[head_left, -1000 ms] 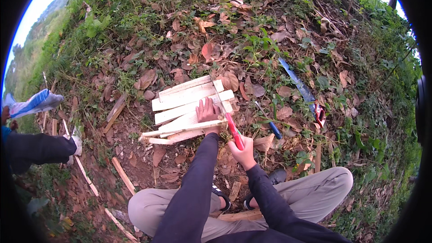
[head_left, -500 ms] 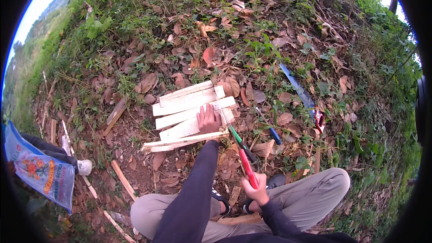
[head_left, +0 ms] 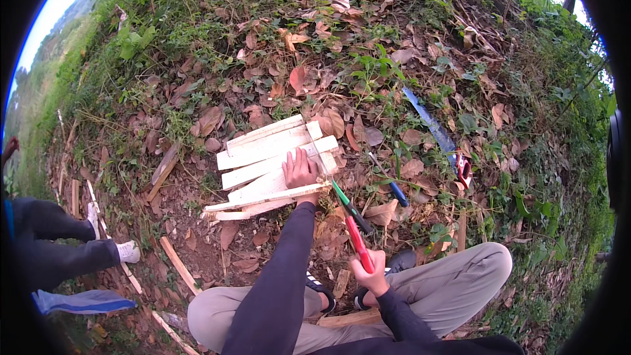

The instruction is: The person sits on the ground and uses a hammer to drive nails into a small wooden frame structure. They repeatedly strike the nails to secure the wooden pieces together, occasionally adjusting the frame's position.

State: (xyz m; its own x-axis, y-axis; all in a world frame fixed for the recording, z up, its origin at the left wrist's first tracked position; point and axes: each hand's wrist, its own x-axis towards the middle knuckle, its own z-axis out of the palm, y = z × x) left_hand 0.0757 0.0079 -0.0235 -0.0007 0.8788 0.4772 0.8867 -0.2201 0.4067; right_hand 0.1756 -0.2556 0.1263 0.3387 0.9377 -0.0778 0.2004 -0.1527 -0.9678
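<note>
My left hand (head_left: 300,169) lies on a small panel of pale wooden slats (head_left: 266,151), its fingers stretched out and pressing on the wood. In my right hand (head_left: 369,272) is a tool with a long red handle (head_left: 358,243), gripped near the handle's lower end. A thin blade seems to run from it up along the right ends of the slats; it looks like a saw, seen nearly edge-on. Beside the red handle lies a green and black tool (head_left: 351,206), its kind unclear. The nearest slat (head_left: 266,200) stands raised along the panel's front edge.
To the right lie a blue-handled screwdriver-like tool (head_left: 397,193) and a handsaw with a blue blade (head_left: 430,121). Loose wood strips (head_left: 180,264) lie at left. Another person's legs (head_left: 62,246) and a blue-edged plastic bag (head_left: 85,302) are at far left. Dry leaves (head_left: 298,80) cover the slope.
The other person's bag has swung lower, and both their legs now show. My view has shifted slightly; my left hand stays on the slats and my right hand keeps the red-handled saw.
</note>
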